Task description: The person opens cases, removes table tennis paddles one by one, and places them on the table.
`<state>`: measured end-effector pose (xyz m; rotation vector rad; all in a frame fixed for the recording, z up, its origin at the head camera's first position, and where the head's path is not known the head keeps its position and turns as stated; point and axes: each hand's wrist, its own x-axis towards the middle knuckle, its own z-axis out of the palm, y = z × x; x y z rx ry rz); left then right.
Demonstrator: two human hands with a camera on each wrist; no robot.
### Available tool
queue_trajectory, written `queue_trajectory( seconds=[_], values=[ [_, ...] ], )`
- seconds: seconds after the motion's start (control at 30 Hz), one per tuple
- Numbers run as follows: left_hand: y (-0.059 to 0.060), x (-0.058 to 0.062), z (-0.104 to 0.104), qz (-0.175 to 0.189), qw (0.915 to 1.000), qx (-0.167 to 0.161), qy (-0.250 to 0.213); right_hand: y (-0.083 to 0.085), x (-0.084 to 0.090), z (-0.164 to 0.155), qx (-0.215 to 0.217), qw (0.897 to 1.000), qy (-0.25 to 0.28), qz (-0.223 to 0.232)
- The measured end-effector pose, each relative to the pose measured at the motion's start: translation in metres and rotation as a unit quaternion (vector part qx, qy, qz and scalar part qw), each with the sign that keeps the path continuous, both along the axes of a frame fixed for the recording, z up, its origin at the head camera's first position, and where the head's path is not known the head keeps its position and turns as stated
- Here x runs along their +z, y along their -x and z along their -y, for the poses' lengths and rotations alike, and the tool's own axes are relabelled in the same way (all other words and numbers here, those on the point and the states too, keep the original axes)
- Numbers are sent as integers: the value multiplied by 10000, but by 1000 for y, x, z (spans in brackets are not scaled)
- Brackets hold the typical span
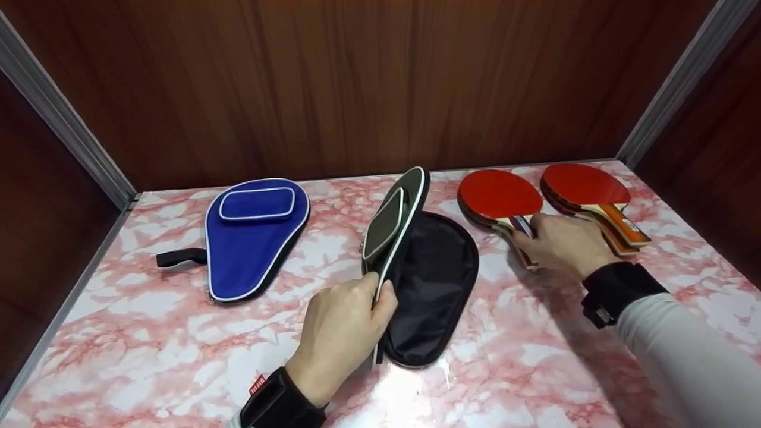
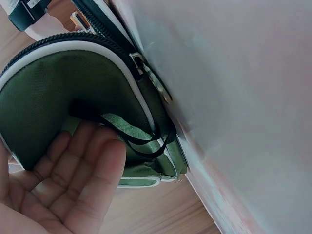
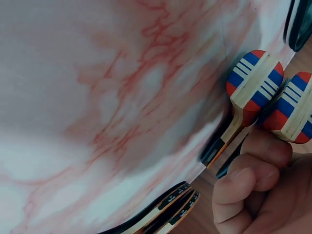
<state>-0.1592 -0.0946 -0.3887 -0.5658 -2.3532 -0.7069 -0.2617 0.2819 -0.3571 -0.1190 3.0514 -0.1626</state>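
Note:
My left hand (image 1: pixel 342 324) pinches the edge of the raised, white-piped cover of a dark green paddle case (image 1: pixel 385 229). Its black lower half (image 1: pixel 440 291) lies flat on the table, so the case stands unzipped. In the left wrist view, the curled fingers (image 2: pixel 80 168) are at the green cover beside a black strap loop and a zipper pull (image 2: pixel 153 78). My right hand (image 1: pixel 565 244) grips the handle of the upper red table tennis paddle (image 1: pixel 499 193) in the nearer stack. Another paddle lies under it; its striped handle (image 3: pixel 253 80) shows in the right wrist view.
A second stack of red paddles (image 1: pixel 585 184) lies at the far right. On the left is a blue paddle case (image 1: pixel 250 244) with a black strap (image 1: pixel 181 257). Wooden panels (image 1: pixel 380 89) wall in the marbled pink-and-white table (image 1: pixel 148 356) at the back and sides.

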Motion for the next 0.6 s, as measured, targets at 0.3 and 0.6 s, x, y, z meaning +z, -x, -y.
queue_trajectory(
  seconds=[0.3, 0.6],
  values=[
    [-2, 0, 0, 28, 10000, 18, -30, 0, 3, 5, -145, 9999, -57, -15],
    [0, -1, -1, -93, 10000, 1, -28, -3, 6, 7, -354, 9990, 1, 288]
  ],
)
